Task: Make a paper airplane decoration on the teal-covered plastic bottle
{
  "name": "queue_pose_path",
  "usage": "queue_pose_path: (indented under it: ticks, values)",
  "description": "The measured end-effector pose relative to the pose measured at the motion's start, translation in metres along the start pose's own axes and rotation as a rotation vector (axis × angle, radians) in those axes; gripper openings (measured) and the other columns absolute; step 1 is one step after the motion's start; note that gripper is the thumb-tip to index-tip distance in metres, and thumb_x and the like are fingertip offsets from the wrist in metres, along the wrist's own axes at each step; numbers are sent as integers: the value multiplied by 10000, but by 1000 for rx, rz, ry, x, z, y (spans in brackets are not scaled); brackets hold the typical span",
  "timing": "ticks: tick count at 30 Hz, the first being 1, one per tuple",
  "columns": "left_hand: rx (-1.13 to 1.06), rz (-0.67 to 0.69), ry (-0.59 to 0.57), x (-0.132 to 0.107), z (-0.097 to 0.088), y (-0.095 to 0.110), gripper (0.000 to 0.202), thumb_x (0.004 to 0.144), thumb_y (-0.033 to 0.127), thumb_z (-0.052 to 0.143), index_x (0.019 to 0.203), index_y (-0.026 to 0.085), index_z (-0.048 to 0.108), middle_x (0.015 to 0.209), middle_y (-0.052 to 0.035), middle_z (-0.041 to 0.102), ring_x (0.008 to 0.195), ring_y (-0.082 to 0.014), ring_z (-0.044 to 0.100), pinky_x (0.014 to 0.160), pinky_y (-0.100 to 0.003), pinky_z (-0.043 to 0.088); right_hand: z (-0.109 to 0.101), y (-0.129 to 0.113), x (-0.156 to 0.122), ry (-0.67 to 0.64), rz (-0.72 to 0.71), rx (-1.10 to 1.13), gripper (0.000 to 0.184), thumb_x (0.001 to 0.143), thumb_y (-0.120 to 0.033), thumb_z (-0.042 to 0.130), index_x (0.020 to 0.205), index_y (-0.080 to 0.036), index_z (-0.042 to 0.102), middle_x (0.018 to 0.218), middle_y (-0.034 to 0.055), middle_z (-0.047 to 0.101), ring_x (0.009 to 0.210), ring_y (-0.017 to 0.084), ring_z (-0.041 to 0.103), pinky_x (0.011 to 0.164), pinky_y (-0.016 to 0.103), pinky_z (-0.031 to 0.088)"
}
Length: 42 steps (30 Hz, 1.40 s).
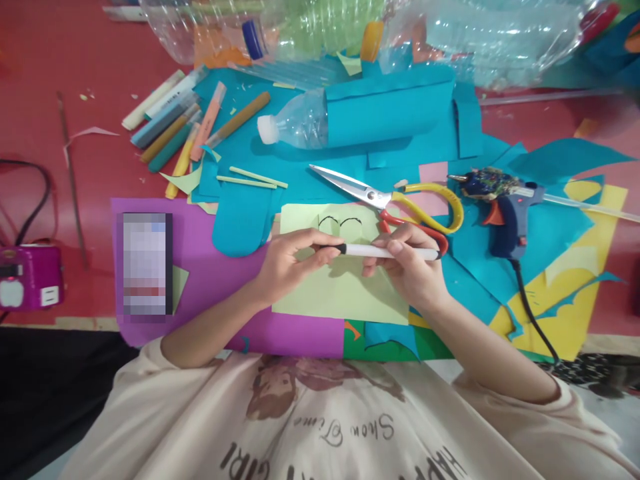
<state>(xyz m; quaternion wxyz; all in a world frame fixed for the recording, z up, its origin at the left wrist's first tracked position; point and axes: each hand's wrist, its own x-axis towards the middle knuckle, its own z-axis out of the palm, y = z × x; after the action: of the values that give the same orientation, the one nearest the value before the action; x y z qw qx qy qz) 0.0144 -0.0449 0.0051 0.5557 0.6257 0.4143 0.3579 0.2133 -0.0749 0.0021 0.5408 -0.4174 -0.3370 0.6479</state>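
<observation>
The person's left hand (287, 263) has its fingers pinched on the nine-o'clock end of a white marker (367, 251); the right hand (417, 273) has its fingers clamped on the barrel. The marker is over pale green paper (345, 297), with scissors (371, 196) toward one o'clock.

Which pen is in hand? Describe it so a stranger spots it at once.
On the red table, find the large pale green sheet. Over it, left hand and right hand hold the pen. Its white barrel and black ends set it apart from the other pens.
</observation>
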Motion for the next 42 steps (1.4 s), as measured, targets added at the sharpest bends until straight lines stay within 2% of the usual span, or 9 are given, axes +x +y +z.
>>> queue_pose_path:
  ticks: [7, 14, 17, 20, 23, 32, 36, 39, 42]
  values:
    - [-40, -61, -28, -2, 4, -1, 271, 854, 444, 681, 929, 191, 746, 768, -28, 745, 634, -109, 659, 574, -213, 502, -2, 3, 1, -15, 26, 9, 251, 820, -319, 709, 644, -210, 567, 617, -20, 723, 478, 139, 664, 448, 268, 559]
    - [63, 130, 31, 3, 0, 1, 168, 888, 351, 651, 888, 195, 714, 759, -21, 719, 656, -99, 649, 584, -196, 492, -4, 1, 1, -169, 21, -61, 250, 860, -478, 665, 882, -230, 641, 750, -3, 727, 572, 158, 690, 530, 308, 578]
    - [105, 185, 200, 6, -7, -1, 194, 899, 382, 637, 876, 200, 698, 795, -26, 714, 693, -106, 667, 617, -206, 520, -10, 2, -1, -174, -188, -404, 297, 862, -448, 675, 1088, -262, 623, 888, 23, 728, 699, 183, 700, 622, 342, 577]
    - [157, 220, 430, 12, -17, -7, 247, 893, 452, 633, 901, 209, 673, 824, -22, 696, 736, -123, 683, 664, -233, 550, -15, 3, 0, -136, -572, -951, 122, 870, -234, 663, 986, -265, 642, 945, 38, 745, 860, 215, 681, 759, 382, 539]
    - [215, 214, 479, 19, -27, -16, 289, 874, 501, 642, 966, 227, 651, 908, -23, 686, 810, -141, 684, 723, -259, 557, -16, 5, 3, -168, -742, -1287, 47, 880, -243, 651, 924, -257, 645, 1022, 50, 762, 997, 258, 643, 848, 422, 477]
    - [389, 119, 411, 22, -32, -13, 352, 914, 524, 555, 1188, 305, 588, 1353, -66, 582, 1317, -245, 464, 984, -356, 467, -13, 10, 5, -182, -662, -1383, 72, 911, -258, 614, 976, -266, 644, 1069, 48, 767, 1025, 270, 647, 860, 444, 454]
    - [500, 280, 481, 12, -23, -5, 329, 940, 494, 520, 1187, 289, 591, 1335, -83, 593, 1303, -237, 485, 1087, -398, 402, -15, 10, 5, -200, -663, -1336, 66, 914, -226, 607, 923, -264, 660, 1055, 48, 775, 1018, 263, 667, 849, 443, 479]
    - [289, 261, 226, 5, -19, 1, 345, 946, 536, 484, 950, 236, 654, 895, -54, 704, 815, -161, 665, 776, -315, 540, -16, 9, 5, -167, -692, -1296, 120, 921, -177, 582, 921, -265, 664, 993, 42, 783, 964, 247, 693, 817, 426, 510]
    - [-209, -227, -333, 4, -15, 4, 500, 901, 637, 485, 777, 180, 645, 640, -26, 654, 470, -108, 582, 462, -239, 464, -17, 4, 3, -67, -773, -1236, 154, 897, -140, 606, 952, -272, 663, 932, 44, 780, 905, 243, 704, 779, 414, 547]
